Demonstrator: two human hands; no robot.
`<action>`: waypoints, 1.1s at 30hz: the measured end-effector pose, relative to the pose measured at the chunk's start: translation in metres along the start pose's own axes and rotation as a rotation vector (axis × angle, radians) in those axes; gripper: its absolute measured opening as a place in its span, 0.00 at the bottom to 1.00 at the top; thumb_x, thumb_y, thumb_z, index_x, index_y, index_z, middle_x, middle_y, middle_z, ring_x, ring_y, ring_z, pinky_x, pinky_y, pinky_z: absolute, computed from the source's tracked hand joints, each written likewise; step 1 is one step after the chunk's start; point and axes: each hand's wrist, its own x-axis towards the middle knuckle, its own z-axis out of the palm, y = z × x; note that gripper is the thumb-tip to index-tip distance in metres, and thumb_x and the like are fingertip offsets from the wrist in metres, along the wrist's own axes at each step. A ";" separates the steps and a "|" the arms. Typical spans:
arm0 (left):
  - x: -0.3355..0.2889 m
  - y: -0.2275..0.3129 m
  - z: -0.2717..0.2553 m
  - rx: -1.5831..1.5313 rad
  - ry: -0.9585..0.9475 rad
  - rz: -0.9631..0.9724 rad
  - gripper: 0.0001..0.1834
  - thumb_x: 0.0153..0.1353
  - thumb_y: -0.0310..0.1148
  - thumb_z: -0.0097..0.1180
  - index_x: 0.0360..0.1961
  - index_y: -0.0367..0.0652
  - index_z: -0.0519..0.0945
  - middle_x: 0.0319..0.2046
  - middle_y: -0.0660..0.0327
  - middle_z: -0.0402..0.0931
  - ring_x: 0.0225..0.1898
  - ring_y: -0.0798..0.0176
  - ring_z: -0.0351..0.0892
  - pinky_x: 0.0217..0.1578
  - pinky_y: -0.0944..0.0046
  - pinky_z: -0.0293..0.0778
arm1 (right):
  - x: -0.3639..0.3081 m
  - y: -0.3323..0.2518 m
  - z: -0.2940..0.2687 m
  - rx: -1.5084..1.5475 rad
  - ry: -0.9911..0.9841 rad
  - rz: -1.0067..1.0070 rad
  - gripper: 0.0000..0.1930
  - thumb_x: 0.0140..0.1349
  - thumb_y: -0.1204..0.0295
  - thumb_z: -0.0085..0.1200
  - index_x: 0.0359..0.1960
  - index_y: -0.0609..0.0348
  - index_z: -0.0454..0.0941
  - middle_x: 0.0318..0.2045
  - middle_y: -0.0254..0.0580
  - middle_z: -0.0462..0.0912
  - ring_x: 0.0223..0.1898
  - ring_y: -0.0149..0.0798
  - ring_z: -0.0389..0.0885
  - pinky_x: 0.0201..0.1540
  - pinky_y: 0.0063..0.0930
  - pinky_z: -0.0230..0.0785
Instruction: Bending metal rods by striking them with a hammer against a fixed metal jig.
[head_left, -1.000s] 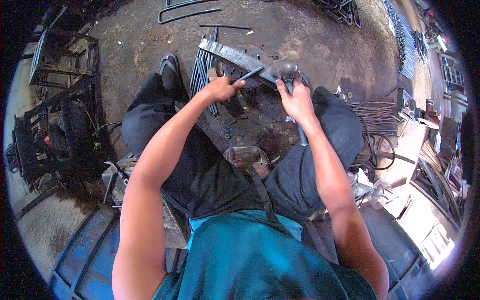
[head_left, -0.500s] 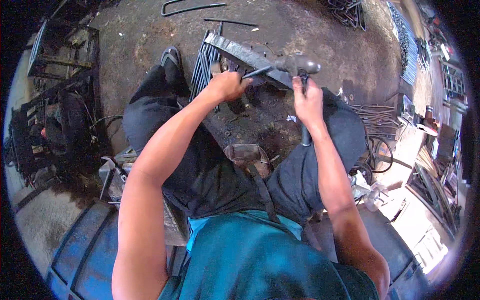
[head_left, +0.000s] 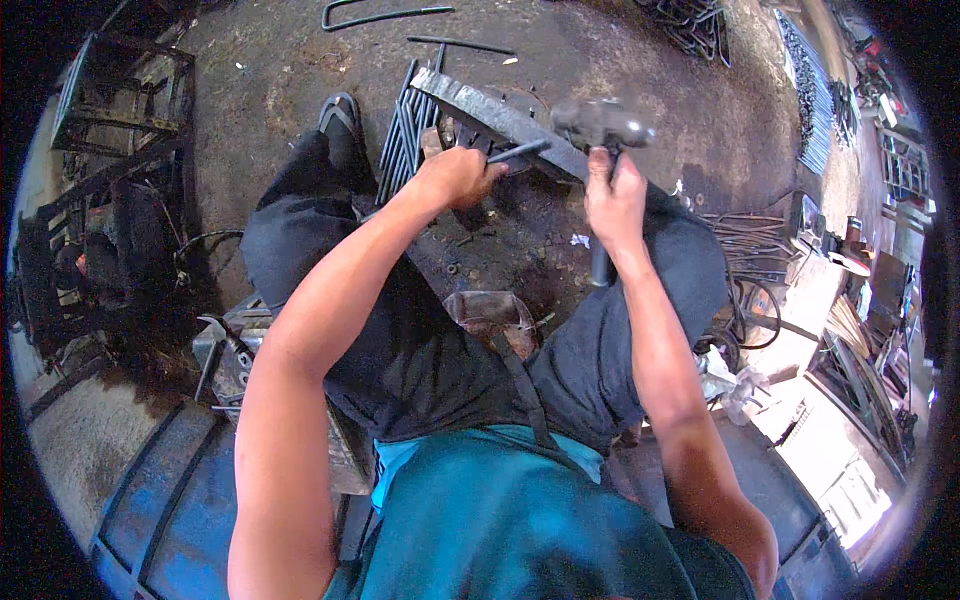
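My left hand is closed around a dark metal rod, whose free end lies over the edge of a long steel bar. In my right hand is a hammer, gripped by its handle. The hammer's head is blurred and stands above the bar's right end, apart from the rod. Beside the bar's left end lies a bundle of similar straight rods. What supports the bar underneath is mostly hidden by my left hand and shadow.
A bent U-shaped rod and a straight rod lie on the floor ahead. Curved rods and a black hose are by my right knee. A claw hammer rests at my left. Metal frames stand far left; more rods are stacked far right.
The hammer has lifted slightly off the rod and shifted a little to the right. My left hand, still holding the rod, has barely moved.
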 end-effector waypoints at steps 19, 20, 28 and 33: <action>0.003 -0.001 0.010 0.034 0.052 0.069 0.30 0.68 0.50 0.43 0.24 0.31 0.79 0.26 0.36 0.77 0.31 0.33 0.79 0.33 0.41 0.74 | -0.015 -0.025 0.004 -0.092 0.131 -0.232 0.17 0.67 0.62 0.48 0.36 0.68 0.74 0.23 0.60 0.78 0.29 0.67 0.77 0.33 0.48 0.69; 0.002 0.003 0.009 0.037 0.050 0.071 0.31 0.68 0.51 0.44 0.23 0.31 0.78 0.25 0.36 0.77 0.31 0.34 0.79 0.31 0.41 0.74 | -0.011 -0.011 0.009 -0.206 -0.084 -0.024 0.18 0.66 0.60 0.51 0.37 0.69 0.72 0.21 0.64 0.78 0.29 0.68 0.78 0.28 0.52 0.69; 0.002 0.004 0.007 0.021 0.003 0.052 0.33 0.68 0.53 0.42 0.23 0.30 0.78 0.24 0.35 0.76 0.32 0.33 0.79 0.34 0.41 0.73 | -0.013 -0.017 -0.004 -0.113 -0.049 -0.038 0.18 0.66 0.60 0.52 0.39 0.69 0.73 0.22 0.62 0.78 0.27 0.64 0.79 0.26 0.47 0.68; 0.009 0.002 0.002 -0.042 -0.049 0.057 0.34 0.68 0.54 0.41 0.27 0.29 0.79 0.28 0.34 0.76 0.36 0.33 0.78 0.37 0.43 0.73 | -0.012 -0.018 -0.006 -0.003 0.088 -0.173 0.22 0.66 0.56 0.51 0.30 0.69 0.73 0.19 0.60 0.76 0.23 0.57 0.79 0.25 0.41 0.66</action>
